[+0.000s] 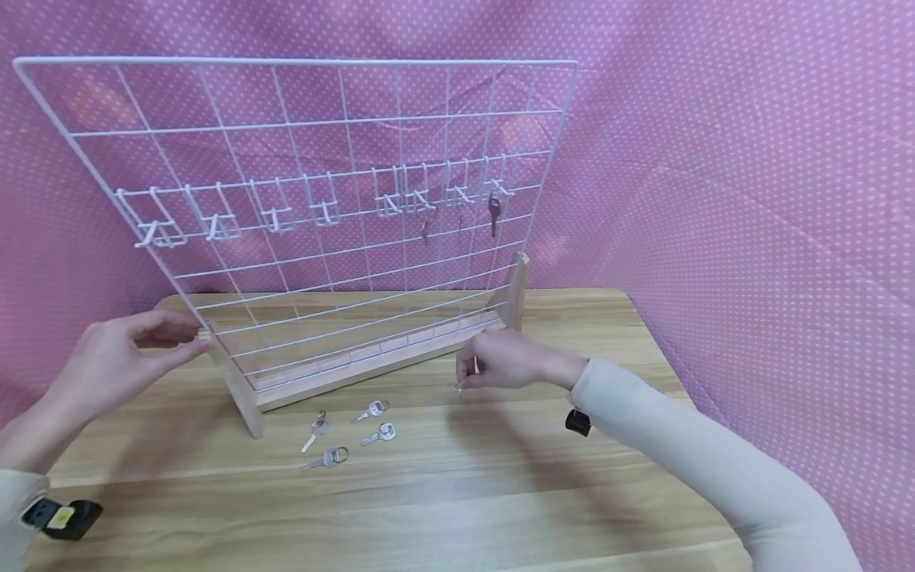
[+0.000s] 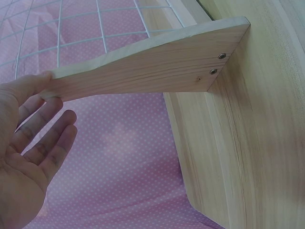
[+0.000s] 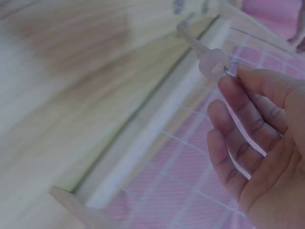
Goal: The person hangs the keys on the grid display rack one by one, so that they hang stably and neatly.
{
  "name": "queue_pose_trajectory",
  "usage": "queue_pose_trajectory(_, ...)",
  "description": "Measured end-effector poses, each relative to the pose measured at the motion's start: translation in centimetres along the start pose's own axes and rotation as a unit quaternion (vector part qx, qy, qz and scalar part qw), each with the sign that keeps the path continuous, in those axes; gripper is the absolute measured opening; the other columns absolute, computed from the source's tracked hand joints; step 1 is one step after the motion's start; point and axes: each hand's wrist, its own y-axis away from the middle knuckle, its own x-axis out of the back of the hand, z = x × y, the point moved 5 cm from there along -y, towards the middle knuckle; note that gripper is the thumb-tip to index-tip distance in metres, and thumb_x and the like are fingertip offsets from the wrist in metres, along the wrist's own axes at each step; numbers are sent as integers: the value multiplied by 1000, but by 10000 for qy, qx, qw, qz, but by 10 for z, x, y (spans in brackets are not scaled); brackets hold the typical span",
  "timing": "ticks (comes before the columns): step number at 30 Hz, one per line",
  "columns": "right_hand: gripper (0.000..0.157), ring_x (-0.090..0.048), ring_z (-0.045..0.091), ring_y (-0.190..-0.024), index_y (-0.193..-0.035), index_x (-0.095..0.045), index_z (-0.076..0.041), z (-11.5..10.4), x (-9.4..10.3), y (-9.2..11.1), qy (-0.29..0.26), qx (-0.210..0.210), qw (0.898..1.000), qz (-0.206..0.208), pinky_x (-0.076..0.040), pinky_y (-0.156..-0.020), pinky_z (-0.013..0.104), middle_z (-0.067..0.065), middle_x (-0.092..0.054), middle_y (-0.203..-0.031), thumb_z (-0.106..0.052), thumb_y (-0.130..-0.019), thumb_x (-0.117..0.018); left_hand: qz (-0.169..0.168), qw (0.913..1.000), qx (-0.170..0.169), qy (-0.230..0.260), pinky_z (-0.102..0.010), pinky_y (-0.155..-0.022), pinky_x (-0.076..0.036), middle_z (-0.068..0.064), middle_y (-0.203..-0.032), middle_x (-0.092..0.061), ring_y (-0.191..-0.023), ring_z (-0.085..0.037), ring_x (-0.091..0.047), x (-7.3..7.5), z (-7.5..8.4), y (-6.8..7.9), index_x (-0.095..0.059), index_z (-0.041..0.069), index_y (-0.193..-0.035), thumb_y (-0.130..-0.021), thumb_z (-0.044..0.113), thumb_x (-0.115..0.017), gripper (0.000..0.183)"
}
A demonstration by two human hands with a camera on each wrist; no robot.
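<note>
Our left hand (image 1: 136, 349) pinches the wooden end piece (image 2: 152, 67) of the wire rack (image 1: 296, 60) while our right hand (image 1: 503, 357), well apart, pinches a key (image 3: 212, 63) by its ring (image 3: 232, 70) over the surface (image 1: 443, 508) in front, so we should steady the rack and leave the ring's opening uncovered.

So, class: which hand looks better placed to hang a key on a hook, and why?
The right hand, I'd judge: its fingers pinch a key by its ring, though some bare hooks lie to its left. The left hand grips a wooden support and shows no key.
</note>
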Motion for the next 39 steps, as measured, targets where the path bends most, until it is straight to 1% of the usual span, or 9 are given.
queue_pose_trajectory(9,6,-62,0,-71,-92,-78,-18,-29,56,13,-112,265,9987,426,-52,-65,19,-9,-76,-82,-19,-98,-76,-38,10000,-33,11,0,-65,-41,-18,-98,-81,-77,28,-54,-1,-2,-1,-79,10,-105,-86,23,-90,26)
queue_pose_trajectory(10,6,-63,0,-71,-93,-78,-18,-31,64,14,-121,268,9983,500,-52,-65,19,-9,-76,-82,-19,-98,-76,-27,10000,-23,20,0,-65,-42,-15,-96,-81,-77,28,-54,-1,-3,-1,-80,10,-105,-85,23,-90,26)
queue_pose_trajectory(15,5,-65,3,-70,-94,-79,-17,-44,100,18,-130,296,9952,928,-53,-63,21,-8,-78,-83,-18,-97,-76,-13,10000,-66,53,0,-65,-42,24,-86,-76,-77,30,-54,0,-4,-1,-80,12,-104,-84,22,-90,24)
queue_pose_trajectory(17,5,-66,4,-70,-94,-79,-16,-50,114,19,-213,344,9933,1082,-55,-64,22,-7,-78,-85,-16,-97,-76,-7,10000,-59,60,0,-65,-42,29,-86,-73,-77,30,-54,0,-5,-1,-80,12,-104,-85,21,-90,24)
queue_pose_trajectory(22,4,-68,8,-73,-96,-79,-12,-64,144,19,-335,526,9882,1398,-60,-68,26,-2,-80,-88,-12,-97,-76,13,10000,-31,50,-1,-63,-42,-6,-89,-82,-76,30,-53,-1,-5,-1,-80,11,-104,-85,21,-90,24)
queue_pose_trajectory(24,3,-68,9,-73,-96,-79,-11,-69,153,17,-320,550,9865,1508,-60,-68,26,0,-80,-88,-12,-97,-76,17,10000,-40,50,-1,-62,-42,-14,-92,-81,-76,30,-53,-2,-5,-1,-80,10,-104,-85,21,-90,24)
queue_pose_trajectory(31,4,-69,12,-77,-96,-80,-13,-85,181,8,-240,294,9811,1897,-53,-66,23,-2,-80,-92,-16,-97,-77,107,9999,-120,56,1,-64,-42,-8,-88,-82,-75,32,-54,1,-3,-1,-80,10,-103,-83,19,-91,24)
queue_pose_trajectory(35,5,-69,13,-78,-95,-80,-13,-88,191,-1,-112,157,9744,2240,-50,-67,20,1,-82,-95,-16,-98,-77,81,9999,-109,53,1,-65,-42,-11,-90,-82,-75,32,-54,1,-4,-1,-80,10,-103,-83,19,-91,25)
queue_pose_trajectory(39,6,-60,10,-63,-96,-81,-15,-89,198,-10,-2,-9,9697,2442,-43,-58,19,-1,-82,-94,-18,-98,-77,40,10000,-78,39,0,-65,-41,-13,-92,-81,-76,32,-53,-1,-4,-1,-80,11,-104,-84,21,-91,25)
